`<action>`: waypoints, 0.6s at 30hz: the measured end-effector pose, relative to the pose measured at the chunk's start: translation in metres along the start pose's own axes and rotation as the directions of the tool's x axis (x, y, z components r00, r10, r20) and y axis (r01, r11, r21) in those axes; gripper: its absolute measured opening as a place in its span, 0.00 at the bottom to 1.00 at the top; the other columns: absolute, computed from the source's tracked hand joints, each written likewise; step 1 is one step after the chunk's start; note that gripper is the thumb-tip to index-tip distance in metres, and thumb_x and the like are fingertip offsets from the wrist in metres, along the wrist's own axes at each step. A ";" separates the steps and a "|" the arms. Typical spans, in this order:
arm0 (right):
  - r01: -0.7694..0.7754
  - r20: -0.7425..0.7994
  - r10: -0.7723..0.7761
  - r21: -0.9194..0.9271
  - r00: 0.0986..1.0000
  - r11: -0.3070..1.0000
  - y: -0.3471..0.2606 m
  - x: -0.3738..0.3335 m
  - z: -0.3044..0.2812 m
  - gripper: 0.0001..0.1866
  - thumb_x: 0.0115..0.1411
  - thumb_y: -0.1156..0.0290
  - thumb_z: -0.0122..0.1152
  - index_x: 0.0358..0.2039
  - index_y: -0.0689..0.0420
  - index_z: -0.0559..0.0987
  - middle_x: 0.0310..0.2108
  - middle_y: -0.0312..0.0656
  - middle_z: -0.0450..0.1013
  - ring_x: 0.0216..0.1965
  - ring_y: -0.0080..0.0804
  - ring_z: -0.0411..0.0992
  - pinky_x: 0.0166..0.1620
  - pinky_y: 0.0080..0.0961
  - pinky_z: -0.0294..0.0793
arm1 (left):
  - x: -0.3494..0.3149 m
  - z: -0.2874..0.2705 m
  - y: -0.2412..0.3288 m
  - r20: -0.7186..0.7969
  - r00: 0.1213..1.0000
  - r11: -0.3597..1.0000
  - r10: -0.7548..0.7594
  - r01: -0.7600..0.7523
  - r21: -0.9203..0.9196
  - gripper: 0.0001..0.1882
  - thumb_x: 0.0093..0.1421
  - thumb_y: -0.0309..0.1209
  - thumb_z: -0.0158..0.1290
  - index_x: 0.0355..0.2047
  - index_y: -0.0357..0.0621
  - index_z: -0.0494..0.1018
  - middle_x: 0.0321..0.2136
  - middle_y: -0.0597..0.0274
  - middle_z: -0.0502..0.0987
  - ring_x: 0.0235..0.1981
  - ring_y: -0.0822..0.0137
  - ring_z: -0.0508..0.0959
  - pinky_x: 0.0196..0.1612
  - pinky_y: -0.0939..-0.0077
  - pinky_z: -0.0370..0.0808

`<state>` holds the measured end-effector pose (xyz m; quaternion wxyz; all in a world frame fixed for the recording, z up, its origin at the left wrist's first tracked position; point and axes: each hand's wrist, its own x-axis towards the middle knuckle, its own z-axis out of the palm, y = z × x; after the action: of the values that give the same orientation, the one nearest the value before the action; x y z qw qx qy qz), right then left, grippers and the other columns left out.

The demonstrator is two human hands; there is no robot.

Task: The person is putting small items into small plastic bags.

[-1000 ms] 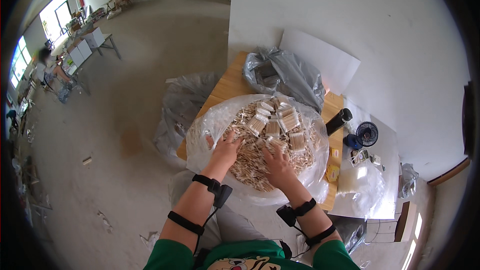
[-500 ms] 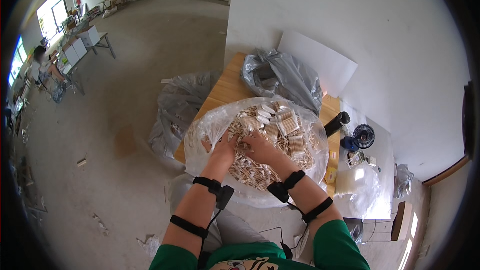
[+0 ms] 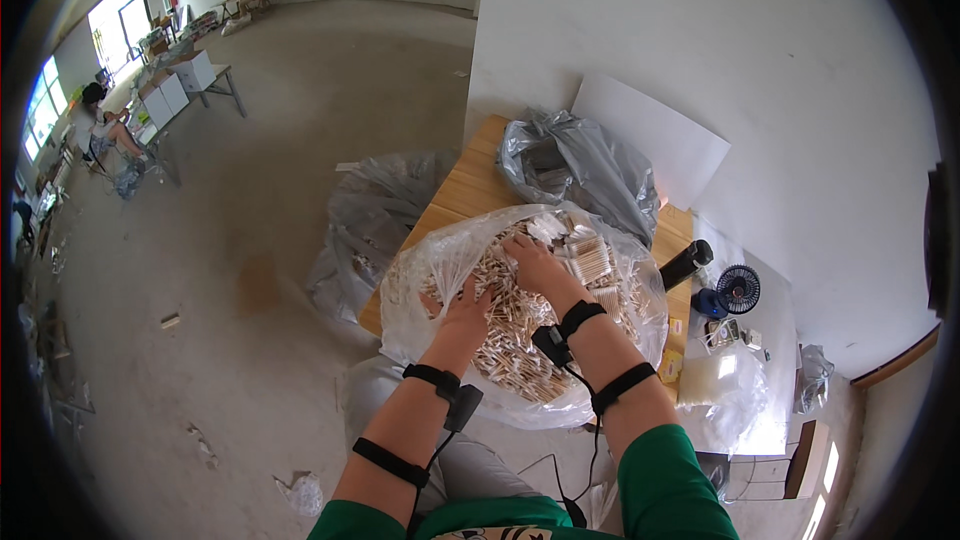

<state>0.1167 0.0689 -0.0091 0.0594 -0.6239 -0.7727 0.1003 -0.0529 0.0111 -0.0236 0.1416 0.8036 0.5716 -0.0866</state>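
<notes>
A large clear plastic bag (image 3: 440, 270) lies wide at its mouth on the wooden table, full of loose wooden-stick cotton swabs (image 3: 515, 355). Among the swabs on the left side rests my left hand (image 3: 466, 312), open, its fingers spread and the tips partly sunk in the heap. Further up, my right hand (image 3: 535, 265) is open, with fingers stretched over the swabs at the far part of the pile. Nothing can be seen held in either. Bundled swab packs (image 3: 588, 260) sit just right of my right hand.
Behind the bag, a grey plastic bag (image 3: 600, 175) stands on the wooden table (image 3: 455, 190); another grey bag (image 3: 365, 230) is left of it. To the right are a black bottle (image 3: 686, 265), a small fan (image 3: 738, 288) and clear plastic packaging (image 3: 735, 390). Two people sit far off at left.
My right hand has moved up and away over the heap, to its far side. My left hand stays near the left part of the swabs. The whole view has shifted slightly.
</notes>
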 end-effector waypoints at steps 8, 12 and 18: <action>-0.038 -0.043 0.043 0.116 0.998 0.992 0.017 0.008 -0.005 0.27 0.48 0.75 0.57 0.52 0.52 0.69 0.50 0.50 0.67 0.46 0.48 0.70 0.49 0.38 0.70 | -0.004 -0.009 0.003 0.037 0.999 0.999 0.007 -0.006 -0.041 0.29 0.61 0.40 0.44 0.62 0.72 0.52 0.66 0.64 0.39 0.65 0.48 0.42 0.52 0.18 0.35; -0.074 -0.177 0.146 0.359 0.973 0.930 0.017 -0.008 -0.027 0.24 0.50 0.64 0.62 0.49 0.55 0.71 0.38 0.50 0.74 0.41 0.43 0.73 0.44 0.36 0.72 | -0.006 -0.017 0.008 0.076 0.997 0.999 -0.009 0.011 -0.030 0.28 0.62 0.40 0.43 0.63 0.72 0.51 0.66 0.63 0.40 0.66 0.48 0.39 0.56 0.25 0.39; -0.095 -0.325 0.329 0.568 0.886 0.817 0.018 -0.055 -0.047 0.31 0.44 0.62 0.72 0.44 0.65 0.67 0.23 0.43 0.71 0.25 0.33 0.71 0.31 0.29 0.71 | 0.017 -0.018 0.017 0.151 0.988 0.995 -0.018 0.032 -0.091 0.34 0.59 0.35 0.44 0.64 0.73 0.47 0.67 0.63 0.37 0.66 0.46 0.38 0.60 0.37 0.43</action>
<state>0.1553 0.0228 0.0340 0.3802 -0.6727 -0.6070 0.1858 -0.0316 0.0266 -0.0094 0.2204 0.7800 0.5728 -0.1220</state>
